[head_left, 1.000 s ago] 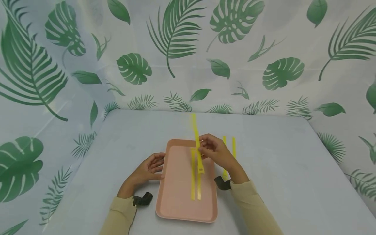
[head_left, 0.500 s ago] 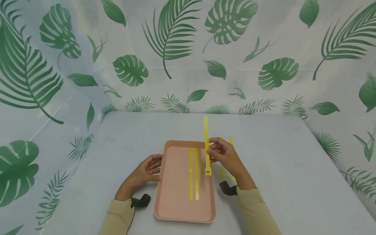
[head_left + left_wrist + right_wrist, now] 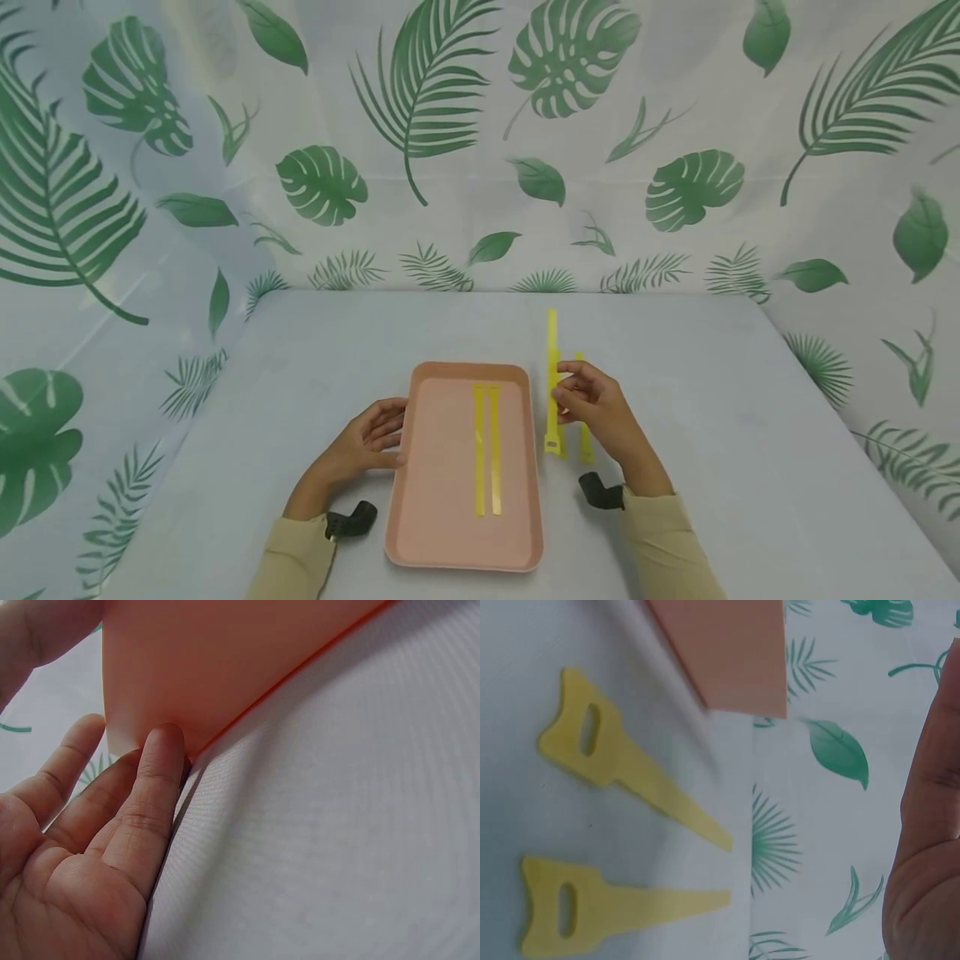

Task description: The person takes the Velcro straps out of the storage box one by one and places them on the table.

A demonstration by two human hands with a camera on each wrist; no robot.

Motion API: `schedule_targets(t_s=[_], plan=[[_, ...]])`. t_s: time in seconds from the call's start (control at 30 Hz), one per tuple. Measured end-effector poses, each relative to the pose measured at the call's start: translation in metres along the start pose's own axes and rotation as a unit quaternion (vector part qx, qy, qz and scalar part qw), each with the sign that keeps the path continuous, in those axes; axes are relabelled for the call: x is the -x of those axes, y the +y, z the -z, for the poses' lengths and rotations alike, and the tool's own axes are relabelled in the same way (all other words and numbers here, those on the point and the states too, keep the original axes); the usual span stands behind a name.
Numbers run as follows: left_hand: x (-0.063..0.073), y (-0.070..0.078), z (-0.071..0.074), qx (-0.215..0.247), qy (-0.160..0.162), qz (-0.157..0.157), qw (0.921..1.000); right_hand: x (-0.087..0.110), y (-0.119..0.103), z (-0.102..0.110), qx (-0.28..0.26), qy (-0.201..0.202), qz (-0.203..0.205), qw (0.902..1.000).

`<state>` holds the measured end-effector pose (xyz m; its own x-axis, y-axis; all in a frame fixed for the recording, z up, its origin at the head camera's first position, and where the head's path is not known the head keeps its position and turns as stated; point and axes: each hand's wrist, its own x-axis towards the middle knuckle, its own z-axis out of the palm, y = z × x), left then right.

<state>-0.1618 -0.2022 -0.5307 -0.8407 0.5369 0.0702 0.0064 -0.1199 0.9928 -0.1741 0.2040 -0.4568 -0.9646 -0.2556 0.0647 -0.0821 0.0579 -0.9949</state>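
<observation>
My right hand [image 3: 600, 408] pinches a yellow hook-and-loop cable tie [image 3: 552, 379] between thumb and fingers, just right of the pink tray [image 3: 431, 500]. Its slotted end points towards me. Two more yellow ties lie in the tray, a left one [image 3: 480, 450] and a right one [image 3: 495, 450]. In the right wrist view, an angled tie [image 3: 649, 769] and a straighter tie [image 3: 615, 904] lie on the table; the pinched tie is out of that view. My left hand [image 3: 97, 840] rests loosely extended fingers against the tray's left side wall [image 3: 187, 667].
The tray stands on a pale cloth-covered table [image 3: 315, 367]. Behind and beside the table hangs a white curtain [image 3: 442, 208] printed with green leaves. Dark wrist camera mounts stick out at the left wrist [image 3: 352, 518] and the right wrist [image 3: 602, 492].
My right hand has carried the pinched tie rightwards from over the tray to above the table beside it. My left hand stays at the tray's left side.
</observation>
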Motion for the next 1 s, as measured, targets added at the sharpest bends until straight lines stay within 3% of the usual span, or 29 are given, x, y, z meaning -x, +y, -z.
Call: schedule_targets(t_s=[0.4,1.0], plan=[[0.002,0.001,-0.001,-0.009,0.013,0.001,0.9999,0.007,0.009,0.016,0.02,0.012,-0.016,0.9996],[0.0,0.001,-0.003,-0.002,0.008,0.005,1.0,0.014,0.02,0.063,0.063,0.01,-0.048,0.9968]])
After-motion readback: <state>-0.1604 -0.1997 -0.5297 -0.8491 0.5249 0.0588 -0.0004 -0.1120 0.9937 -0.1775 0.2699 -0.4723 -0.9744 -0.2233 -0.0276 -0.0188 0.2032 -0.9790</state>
